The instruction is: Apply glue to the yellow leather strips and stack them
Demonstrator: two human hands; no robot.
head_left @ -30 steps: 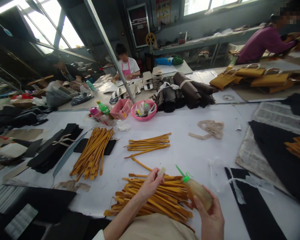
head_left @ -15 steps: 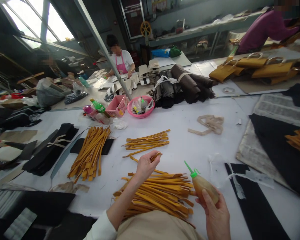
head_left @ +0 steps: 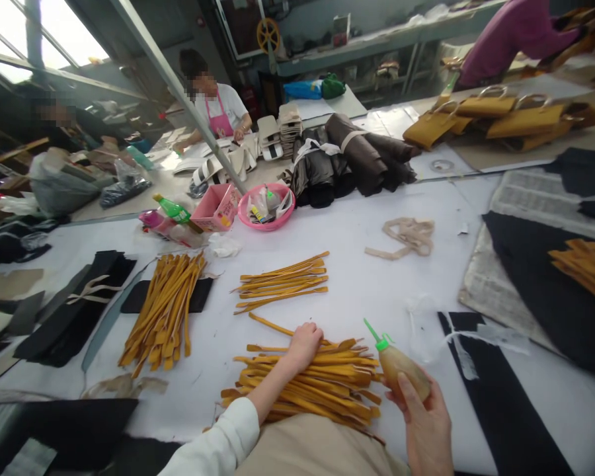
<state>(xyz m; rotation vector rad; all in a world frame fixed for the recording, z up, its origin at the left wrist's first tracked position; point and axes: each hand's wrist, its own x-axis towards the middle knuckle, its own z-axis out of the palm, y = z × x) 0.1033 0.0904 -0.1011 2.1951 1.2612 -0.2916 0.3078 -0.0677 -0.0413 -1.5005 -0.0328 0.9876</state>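
Observation:
My left hand (head_left: 305,345) is closed at the far edge of a thick pile of mustard-yellow leather straps (head_left: 312,380). Its fingers grip a single strap (head_left: 270,325) that slants out to the left; the fingertips are mostly hidden. My right hand (head_left: 424,413) is wrapped around a squeeze bottle (head_left: 402,370) of yellowish liquid with a green nozzle, tilted up and left beside the pile. Beyond my left hand, several straps (head_left: 282,284) lie in a spaced row. Another heap of straps (head_left: 163,311) rests to the left on black pieces.
A pink basin (head_left: 291,215) and a pink box (head_left: 211,210) stand at the back near a slanted metal pole (head_left: 173,86). Dark rolls (head_left: 359,155) lie behind. Black strips (head_left: 500,396) are at right, with a beige ribbon (head_left: 409,238) farther back. Two co-workers are across the table, another far left.
My left hand has lowered from above the table toward the strap pile, bringing the strap down. The right hand keeps the bottle in nearly the same place. The view has shifted slightly.

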